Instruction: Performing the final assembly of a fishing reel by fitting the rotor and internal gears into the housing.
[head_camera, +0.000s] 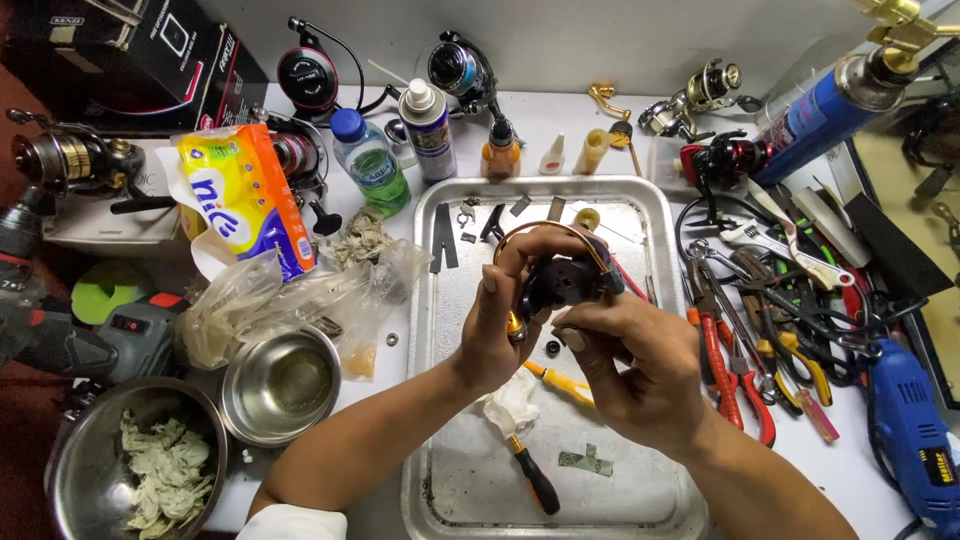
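Observation:
A dark fishing reel body (560, 280) with a copper-coloured bail wire and a gold knob is held above a metal tray (445, 400). My left hand (500, 320) grips it from the left, fingers wrapped over the top. From the right, my right hand (630, 365) pinches its lower side with thumb and fingers. On the tray under my hands lie a yellow-handled screwdriver (562, 382), an orange-and-black screwdriver (532, 476), a crumpled white tissue (512, 405) and a small green scrap (586, 461). Small dark reel parts (470, 228) lie at the tray's far end.
Pliers, wrenches and cutters (760, 310) are piled right of the tray, with a blue power tool (915, 440) and a blue gas torch (820, 110). Two steel bowls (280, 385), a tissue pack (245, 200), plastic bags, bottles (370, 160) and several reels (690, 95) crowd the left and back.

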